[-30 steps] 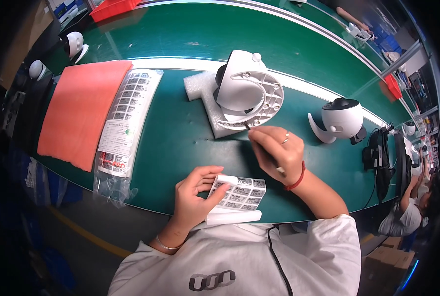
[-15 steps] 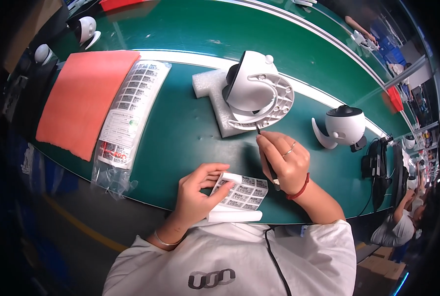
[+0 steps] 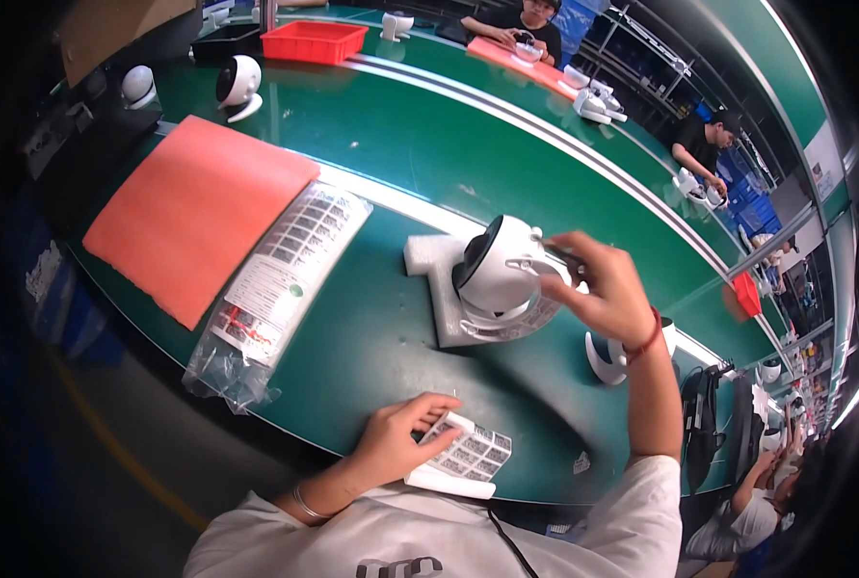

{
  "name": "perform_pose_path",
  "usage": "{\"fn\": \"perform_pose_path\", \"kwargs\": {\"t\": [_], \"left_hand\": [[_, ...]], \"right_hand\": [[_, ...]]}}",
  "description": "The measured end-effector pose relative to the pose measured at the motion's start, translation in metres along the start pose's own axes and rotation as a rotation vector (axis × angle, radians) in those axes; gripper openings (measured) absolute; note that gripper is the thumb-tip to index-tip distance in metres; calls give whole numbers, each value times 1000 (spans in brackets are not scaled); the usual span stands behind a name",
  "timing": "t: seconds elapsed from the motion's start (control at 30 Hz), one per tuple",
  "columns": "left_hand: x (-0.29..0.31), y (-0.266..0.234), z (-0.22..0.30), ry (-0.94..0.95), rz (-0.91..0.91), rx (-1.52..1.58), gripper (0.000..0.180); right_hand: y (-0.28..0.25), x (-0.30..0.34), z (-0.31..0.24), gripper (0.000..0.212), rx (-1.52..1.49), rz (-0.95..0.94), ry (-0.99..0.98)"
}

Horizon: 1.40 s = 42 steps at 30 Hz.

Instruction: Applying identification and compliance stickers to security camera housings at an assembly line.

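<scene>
My left hand (image 3: pixel 402 441) pinches a curled sheet of printed labels (image 3: pixel 475 455) at the table's near edge, thumb on top. A white rolled end of the sheet lies along its near side. Farther off, a round white camera (image 3: pixel 499 279) with a dark front lies tilted on a white foam block (image 3: pixel 431 255), its curved base toward the right. My right hand (image 3: pixel 610 287) is closed around the base's right edge, thumb on the near side and fingers beyond. Something dark shows between these fingers; I cannot make out whether it is a tool.
Left of the foam lie a plastic bag of label sheets (image 3: pixel 285 279) and an orange foam sheet (image 3: pixel 203 212). Another white camera (image 3: pixel 605 356) stands behind my right forearm, near black cables (image 3: pixel 704 414). A red tray (image 3: pixel 314 42) stands across the green table; co-workers sit beyond.
My right hand has moved from the base's near edge, where it held a slim dark tool, to its right side. My left hand keeps the label sheet. The view has shifted, showing more beyond.
</scene>
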State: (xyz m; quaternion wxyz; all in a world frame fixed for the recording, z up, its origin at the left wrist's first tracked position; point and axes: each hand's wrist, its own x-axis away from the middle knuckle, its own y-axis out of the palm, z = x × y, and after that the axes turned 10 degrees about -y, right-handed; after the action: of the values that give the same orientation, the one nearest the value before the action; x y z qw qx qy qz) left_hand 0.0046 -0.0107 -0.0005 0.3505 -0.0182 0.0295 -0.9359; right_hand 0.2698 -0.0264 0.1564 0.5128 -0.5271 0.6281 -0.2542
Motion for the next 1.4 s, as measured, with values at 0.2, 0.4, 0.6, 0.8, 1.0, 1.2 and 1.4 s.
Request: {"fn": "perform_pose_path", "kwargs": {"t": [0.2,0.4,0.6,0.8,1.0,1.2,1.4], "left_hand": [[6,-2,-5,26,2,-13,33],[5,-4,-1,52,-50,-64,32],[4,-2,-7,73,-28,-48,33],[7,-2,-8,84,-19,-91,33],[3,0,-2,85,-30,-96,32],[2,0,0,57,-31,-64,32],[6,-2,-5,115,-30,-76,32]], "right_hand": [[-1,-37,21,34,-93,-315,2],[24,-59,77,24,305,142,-68],[100,-64,171,10,860,92,12],[127,-66,204,28,813,-45,114],[133,-62,191,35,700,-130,445],[96,13,136,19,406,242,252],[60,137,53,32,519,48,437]]}}
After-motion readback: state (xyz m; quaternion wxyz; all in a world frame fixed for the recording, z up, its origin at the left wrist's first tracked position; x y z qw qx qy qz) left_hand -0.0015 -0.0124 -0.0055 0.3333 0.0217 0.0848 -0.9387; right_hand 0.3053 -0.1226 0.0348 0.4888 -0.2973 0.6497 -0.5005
